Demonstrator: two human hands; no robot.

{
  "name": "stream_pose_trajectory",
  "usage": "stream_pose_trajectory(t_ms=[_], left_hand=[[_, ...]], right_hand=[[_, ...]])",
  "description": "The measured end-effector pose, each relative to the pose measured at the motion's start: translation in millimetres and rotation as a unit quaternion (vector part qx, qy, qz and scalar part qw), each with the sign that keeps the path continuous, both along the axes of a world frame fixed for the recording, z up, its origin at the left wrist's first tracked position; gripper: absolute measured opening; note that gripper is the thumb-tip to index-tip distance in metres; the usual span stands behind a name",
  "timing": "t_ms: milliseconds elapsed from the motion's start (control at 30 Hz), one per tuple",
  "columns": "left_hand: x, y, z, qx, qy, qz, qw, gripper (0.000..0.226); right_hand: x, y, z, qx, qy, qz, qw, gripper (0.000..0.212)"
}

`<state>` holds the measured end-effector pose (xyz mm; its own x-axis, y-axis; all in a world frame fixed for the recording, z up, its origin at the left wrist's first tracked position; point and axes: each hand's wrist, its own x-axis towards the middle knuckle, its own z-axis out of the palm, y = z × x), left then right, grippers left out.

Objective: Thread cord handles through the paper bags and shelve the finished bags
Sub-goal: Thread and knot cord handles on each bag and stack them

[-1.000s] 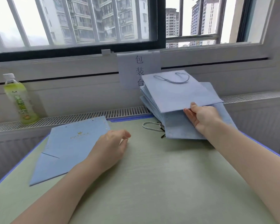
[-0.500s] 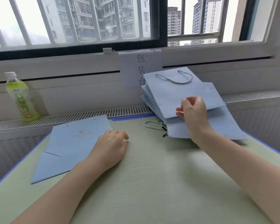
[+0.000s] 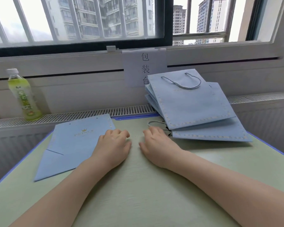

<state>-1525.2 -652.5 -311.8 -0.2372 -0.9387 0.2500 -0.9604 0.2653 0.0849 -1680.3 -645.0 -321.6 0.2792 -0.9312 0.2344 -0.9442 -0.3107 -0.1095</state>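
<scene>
Both our hands rest palm-down on the green surface point(image 3: 138, 194), fingers loosely curled and holding nothing: the left hand point(image 3: 112, 147) overlaps the right edge of a flat blue paper bag point(image 3: 69, 145), and the right hand point(image 3: 157, 143) lies just near a loose cord point(image 3: 156, 123). The stack of corded bags point(image 3: 192, 105) lies at the far right.

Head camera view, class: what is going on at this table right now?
A person is making up blue paper bags. Both hands, left and right, rest on the green table holding nothing. A flat bag without a handle lies beside the left hand. A stack of finished bags, the top one corded, leans against the wall. A loose cord lies near the right hand.
</scene>
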Motion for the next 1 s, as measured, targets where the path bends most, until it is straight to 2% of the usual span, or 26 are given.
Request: stream_pose_trajectory(t_ms=[200,400,500,600,700,767,900,1000], left_hand=[[1,2,-3,0.019,-0.001,0.044,0.999,0.049],[-2,-3,-5,0.044,-0.032,0.062,0.997,0.05],[-1,-3,-3,0.057,-0.059,0.086,0.993,0.054],[2,-2,1,0.066,-0.075,0.081,0.992,0.053],[6,-3,12,0.062,-0.023,0.072,0.995,0.043],[10,-3,21,0.039,0.019,0.072,0.996,0.035],[19,-4,29,0.027,0.109,0.082,0.99,0.024],[26,-5,25,0.0,0.046,0.155,0.987,0.027]], right_hand=[[-1,-1,5,0.089,-0.037,-0.071,0.993,0.045],[0,0,8,0.068,-0.029,-0.113,0.991,0.042],[1,2,7,0.017,-0.038,-0.065,0.997,0.029],[0,-1,0,-0.02,-0.067,0.052,0.996,0.028],[4,7,1,-0.04,-0.065,0.188,0.979,0.028],[6,17,5,-0.044,-0.055,0.241,0.968,0.026],[3,33,12,-0.074,-0.074,0.257,0.961,0.021],[1,36,13,-0.068,0.0,0.211,0.975,0.031]])
